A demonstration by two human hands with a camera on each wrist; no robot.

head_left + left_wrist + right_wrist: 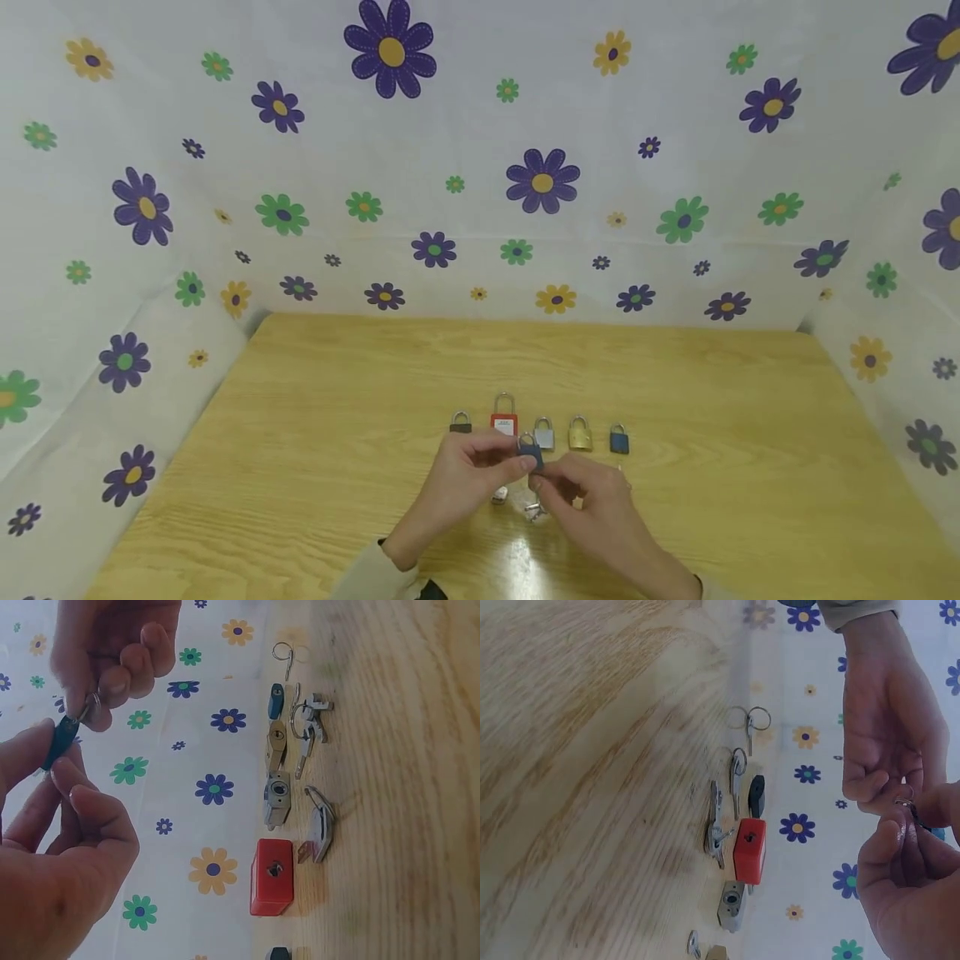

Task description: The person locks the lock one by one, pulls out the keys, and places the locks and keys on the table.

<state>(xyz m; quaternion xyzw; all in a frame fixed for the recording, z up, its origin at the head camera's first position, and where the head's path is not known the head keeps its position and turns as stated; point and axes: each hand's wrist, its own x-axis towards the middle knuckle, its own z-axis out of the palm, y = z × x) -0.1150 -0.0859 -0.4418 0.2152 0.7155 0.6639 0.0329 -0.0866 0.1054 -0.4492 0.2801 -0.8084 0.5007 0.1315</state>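
Note:
In the head view my left hand (461, 483) holds a small blue padlock (529, 454), its shackle upward, between thumb and fingers above the table. My right hand (600, 504) is against the padlock's underside. The left wrist view shows the right fingers pinching a key with a metal ring (93, 707) at the padlock's keyhole end. How far the key is in cannot be told, since fingers cover it. Behind the hands stands a row: a black padlock (461, 427), a red one (504, 423), a silver one (544, 437), a brass one (580, 437) and another blue padlock (618, 440).
Several keys on rings lie in front of the row, among them a bunch of keys (534, 510) and silver keys (321, 829) near the red padlock. The wooden table (337, 375) meets a flowered cloth (465, 117) at the back and sides.

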